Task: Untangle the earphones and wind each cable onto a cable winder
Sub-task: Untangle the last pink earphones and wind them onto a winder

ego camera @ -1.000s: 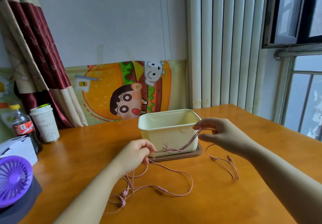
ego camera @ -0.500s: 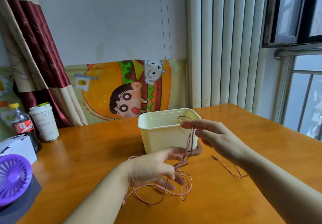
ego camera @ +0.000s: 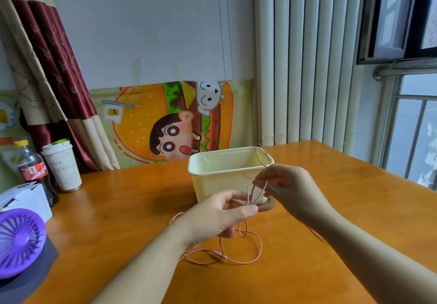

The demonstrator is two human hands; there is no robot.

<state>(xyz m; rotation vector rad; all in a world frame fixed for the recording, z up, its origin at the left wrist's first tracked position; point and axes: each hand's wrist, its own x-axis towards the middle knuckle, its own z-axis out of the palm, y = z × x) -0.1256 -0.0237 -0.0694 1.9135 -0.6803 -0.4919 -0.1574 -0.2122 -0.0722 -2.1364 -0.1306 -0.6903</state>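
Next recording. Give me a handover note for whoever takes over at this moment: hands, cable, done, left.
Left hand pinches the pink earphone cable in front of the cream tub.
Right hand pinches a raised loop of the same cable.
The rest lies in loose loops on the table.
Done: nothing wound yet.
Left: finish untangling, then wind it.

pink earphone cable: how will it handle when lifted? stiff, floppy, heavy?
Likely floppy: the pink earphone cable sags in loose loops on the table below the left hand. Probably very light: the left hand and the right hand each hold it with only a fingertip pinch. Apt to snag, since strands cross one another on the table.
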